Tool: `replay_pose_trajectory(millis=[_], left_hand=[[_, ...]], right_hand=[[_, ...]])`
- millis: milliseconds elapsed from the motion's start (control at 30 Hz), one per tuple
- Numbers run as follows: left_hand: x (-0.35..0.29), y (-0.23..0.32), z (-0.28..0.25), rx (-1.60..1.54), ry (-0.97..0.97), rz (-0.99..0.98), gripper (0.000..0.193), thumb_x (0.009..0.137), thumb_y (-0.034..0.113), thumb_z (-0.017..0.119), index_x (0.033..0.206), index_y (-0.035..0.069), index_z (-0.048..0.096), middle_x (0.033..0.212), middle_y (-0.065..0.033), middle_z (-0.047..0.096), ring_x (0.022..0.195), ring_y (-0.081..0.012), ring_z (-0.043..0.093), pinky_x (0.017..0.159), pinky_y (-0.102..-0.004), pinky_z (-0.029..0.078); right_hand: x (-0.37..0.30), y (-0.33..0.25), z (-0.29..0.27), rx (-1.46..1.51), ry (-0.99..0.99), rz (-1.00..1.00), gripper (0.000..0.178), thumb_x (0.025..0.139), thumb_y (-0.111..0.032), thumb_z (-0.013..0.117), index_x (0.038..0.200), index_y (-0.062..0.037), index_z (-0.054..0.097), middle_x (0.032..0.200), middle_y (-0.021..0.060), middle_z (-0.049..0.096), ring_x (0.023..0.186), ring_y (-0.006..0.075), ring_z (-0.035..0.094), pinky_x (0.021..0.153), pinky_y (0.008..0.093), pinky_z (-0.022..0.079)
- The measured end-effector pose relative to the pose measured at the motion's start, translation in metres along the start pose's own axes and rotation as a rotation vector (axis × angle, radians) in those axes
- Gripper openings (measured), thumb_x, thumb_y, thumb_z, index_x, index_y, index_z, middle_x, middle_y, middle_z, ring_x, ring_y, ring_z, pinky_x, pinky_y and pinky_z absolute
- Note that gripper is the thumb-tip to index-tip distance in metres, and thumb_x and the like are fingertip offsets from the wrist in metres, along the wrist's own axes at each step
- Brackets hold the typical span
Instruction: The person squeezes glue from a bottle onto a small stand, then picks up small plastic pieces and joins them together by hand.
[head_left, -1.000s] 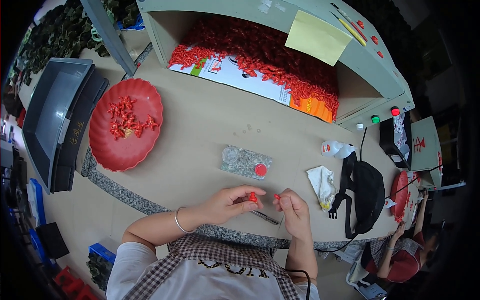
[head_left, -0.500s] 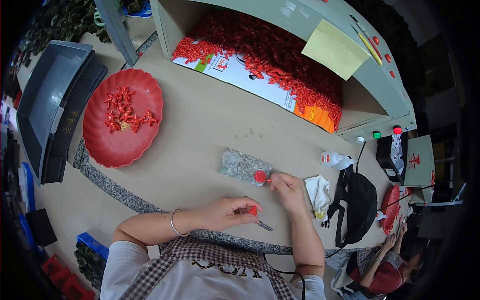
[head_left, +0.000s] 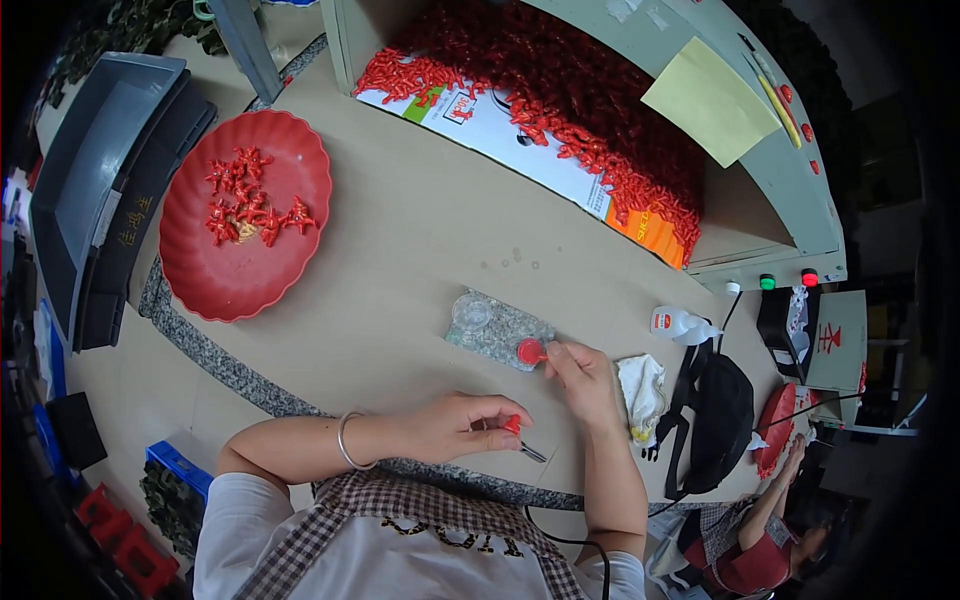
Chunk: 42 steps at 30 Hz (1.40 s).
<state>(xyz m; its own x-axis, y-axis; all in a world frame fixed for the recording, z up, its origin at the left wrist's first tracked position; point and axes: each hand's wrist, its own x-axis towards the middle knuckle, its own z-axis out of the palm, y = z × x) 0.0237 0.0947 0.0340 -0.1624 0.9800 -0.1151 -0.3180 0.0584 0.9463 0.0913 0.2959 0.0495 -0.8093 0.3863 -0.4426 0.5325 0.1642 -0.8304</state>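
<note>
My left hand (head_left: 470,426) is closed, pinching a small red piece (head_left: 513,424) between thumb and fingers. A slim metal tool (head_left: 533,453), perhaps tweezers, juts out from under the same hand. My right hand (head_left: 583,378) pinches another small red piece (head_left: 543,357), holding it at the edge of a small round red pot (head_left: 530,351); whether it dips in, I cannot tell. The pot sits on a speckled stone slab (head_left: 495,335), beside a clear round dish (head_left: 471,312).
A red scalloped plate (head_left: 245,290) with several red figures stands left, near grey bins (head_left: 70,240). Behind, a shelf box holds a heap of red pieces (head_left: 560,90). A white bottle (head_left: 682,325), a cloth (head_left: 640,390) and a black bag (head_left: 722,420) lie right. A co-worker (head_left: 760,545) sits beyond.
The whole view has shifted slightly, so the far things sit a little differently in it. Both hands keep nearly the same pose and grips, the right one still at the red pot.
</note>
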Motion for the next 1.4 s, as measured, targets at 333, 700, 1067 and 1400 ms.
replay_pose_trajectory(millis=[333, 700, 1067, 1400], left_hand=[[0.0, 0.004, 0.0, -0.005, -0.006, -0.005, 0.033, 0.091, 0.027, 0.054, 0.116, 0.006, 0.052, 0.096, -0.002, 0.062, 0.081, -0.0077, 0.055, 0.073, -0.0241, 0.044], [-0.001, 0.006, 0.0, -0.008, -0.013, -0.021, 0.033, 0.091, 0.026, 0.054, 0.117, 0.006, 0.051, 0.092, -0.002, 0.06, 0.086, -0.0083, 0.058, 0.074, -0.0246, 0.044], [0.0, 0.007, -0.002, -0.126, -0.029, -0.068, 0.032, 0.094, 0.017, 0.048, 0.123, 0.005, 0.047, 0.094, -0.0049, 0.062, 0.073, -0.0072, 0.054, 0.069, -0.0223, 0.049], [-0.001, 0.002, -0.007, -0.29, -0.043, -0.041, 0.032, 0.095, 0.015, 0.044, 0.126, 0.006, 0.044, 0.106, -0.0046, 0.057, 0.089, -0.0098, 0.054, 0.078, -0.0255, 0.046]], right_hand=[[0.001, 0.001, 0.001, -0.01, 0.02, -0.009, 0.037, 0.089, -0.027, 0.054, 0.06, -0.0041, 0.056, 0.052, -0.0055, 0.042, 0.052, 0.0041, 0.035, 0.047, 0.0227, 0.028], [0.002, 0.0, 0.003, -0.03, 0.035, -0.034, 0.037, 0.089, -0.027, 0.054, 0.059, -0.0044, 0.056, 0.052, -0.0053, 0.043, 0.052, 0.0041, 0.036, 0.047, 0.0227, 0.029], [0.003, 0.002, 0.002, 0.017, 0.045, -0.024, 0.038, 0.089, -0.028, 0.054, 0.059, -0.0052, 0.055, 0.052, -0.0066, 0.04, 0.051, 0.0037, 0.034, 0.046, 0.0223, 0.027], [-0.002, 0.008, -0.003, 0.146, 0.032, -0.065, 0.034, 0.091, -0.027, 0.052, 0.065, -0.0048, 0.055, 0.057, -0.0052, 0.044, 0.055, 0.0037, 0.037, 0.049, 0.0207, 0.029]])
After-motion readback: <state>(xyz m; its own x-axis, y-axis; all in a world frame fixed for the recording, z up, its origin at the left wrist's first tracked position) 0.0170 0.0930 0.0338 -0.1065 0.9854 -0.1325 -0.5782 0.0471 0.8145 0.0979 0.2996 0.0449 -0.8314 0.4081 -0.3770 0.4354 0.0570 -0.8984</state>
